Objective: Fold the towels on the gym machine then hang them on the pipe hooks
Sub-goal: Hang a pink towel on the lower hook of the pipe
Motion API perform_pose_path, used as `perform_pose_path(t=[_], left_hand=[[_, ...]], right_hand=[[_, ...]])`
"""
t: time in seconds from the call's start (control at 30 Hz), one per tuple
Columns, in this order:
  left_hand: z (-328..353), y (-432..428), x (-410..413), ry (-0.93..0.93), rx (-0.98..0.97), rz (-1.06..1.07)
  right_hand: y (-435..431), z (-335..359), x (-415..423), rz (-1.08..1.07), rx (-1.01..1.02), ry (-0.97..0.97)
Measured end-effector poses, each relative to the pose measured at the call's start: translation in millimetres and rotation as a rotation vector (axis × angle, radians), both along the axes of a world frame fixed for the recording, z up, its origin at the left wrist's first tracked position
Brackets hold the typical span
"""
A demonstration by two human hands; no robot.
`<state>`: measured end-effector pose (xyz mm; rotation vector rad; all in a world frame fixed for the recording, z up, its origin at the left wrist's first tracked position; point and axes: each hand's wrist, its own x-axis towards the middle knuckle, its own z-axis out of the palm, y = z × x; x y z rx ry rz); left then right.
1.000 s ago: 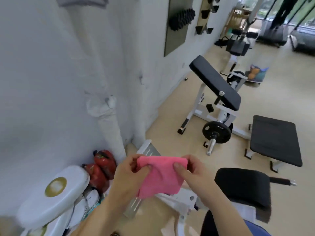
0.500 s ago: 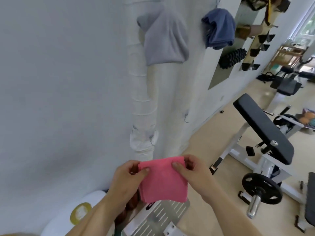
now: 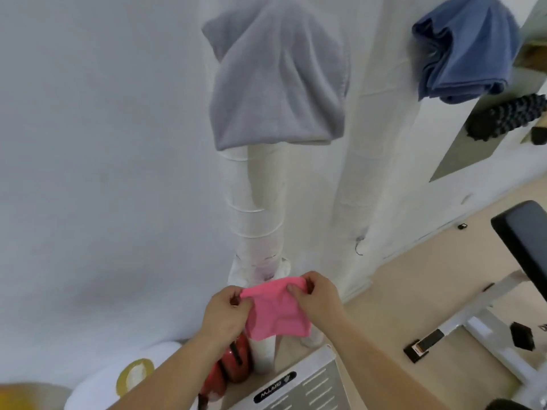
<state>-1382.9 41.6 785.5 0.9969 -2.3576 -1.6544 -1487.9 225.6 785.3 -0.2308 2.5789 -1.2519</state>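
Left hand (image 3: 226, 313) and right hand (image 3: 318, 297) each pinch a top corner of the folded pink towel (image 3: 276, 312), held in the air low in front of the wrapped white pipe (image 3: 254, 220), thumbs on the near face. Beyond, a bare wire hook (image 3: 358, 247) sits on the second pipe (image 3: 364, 184); higher up hang a grey towel (image 3: 278, 78) and a blue towel (image 3: 464, 48). Risk, as judged: releasing one corner to reach the hook could let the fold fall open, and a shallow catch on thin wire may let it slip off.
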Motion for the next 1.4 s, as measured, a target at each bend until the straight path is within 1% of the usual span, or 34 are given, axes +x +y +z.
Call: perform_pose_path(t=[0.13,0.2,0.33,0.4,0.47,0.53,0.63,0.73,0.8,0.83,0.9,0.93,1.0,1.07,1.1,1.17,1.23,1.33,1.4], left_hand=[[-12.4,-3.5,-15.0,-0.075,-0.039,0.052],[-19.1,-4.5,-21.5,-0.116,-0.022,0.106],[-40.6,-6.4,-31.0,-0.132,0.13,0.217],[-66.2,-10.9,-36.3,-0.114,0.175,0.25],[-66.7,-7.6,-37.0,-0.116,0.221,0.266],[-64.8,-2.6,-35.8,-0.125,0.266,0.274],[-79.7,-0.9,-37.1,-0.119,0.297,0.283],[-97.1,-3.1,-45.0,-0.139,0.28,0.324],[-74.2,2.7,-46.4,-0.141,0.247,0.37],[-64.6,5.6,-45.6,-0.133,0.195,0.388],[-51.9,11.7,-41.3,-0.11,-0.015,0.338],[-50.3,14.3,-38.9,-0.069,-0.143,0.262],[-54.2,17.9,-34.8,0.02,-0.406,0.03],[-63.6,18.7,-33.6,0.035,-0.588,-0.211],[-69.2,18.1,-33.7,0.042,-0.624,-0.286],[-70.9,19.8,-33.1,0.038,-0.633,-0.341],[-71.7,22.5,-32.4,0.006,-0.632,-0.36],[-67.3,28.2,-29.0,-0.051,-0.618,-0.371],[-67.2,34.1,-25.7,-0.076,-0.583,-0.338]], right_hand=[[-12.6,-17.7,-28.4,0.059,0.122,0.008],[-19.3,-24.1,-36.8,0.067,0.152,-0.005],[-28.5,-31.6,-47.3,0.056,0.152,-0.066],[-32.2,-33.6,-50.5,0.056,0.15,-0.088],[-34.8,-35.3,-49.8,0.029,0.129,-0.086],[-38.3,-38.3,-43.4,0.032,0.1,-0.044],[-37.0,-48.5,-27.2,0.192,0.077,0.01],[-30.3,-55.5,-25.1,0.344,0.152,-0.005],[-31.8,-55.9,-29.0,0.362,0.224,0.0],[-34.5,-56.2,-31.9,0.364,0.249,0.011],[-40.1,-52.5,-36.2,0.363,0.285,0.014],[-41.7,-51.1,-37.8,0.367,0.303,0.009],[-43.1,-48.9,-40.2,0.389,0.348,0.026],[-43.2,-51.0,-40.9,0.399,0.409,0.05],[-42.8,-53.4,-40.8,0.402,0.432,0.051],[-42.0,-59.2,-39.8,0.407,0.424,0.014],[-41.3,-62.3,-41.4,0.411,0.382,-0.02],[-38.8,-61.4,-40.7,0.447,0.341,0.006],[-35.0,-62.8,-35.7,0.448,0.235,0.016]])
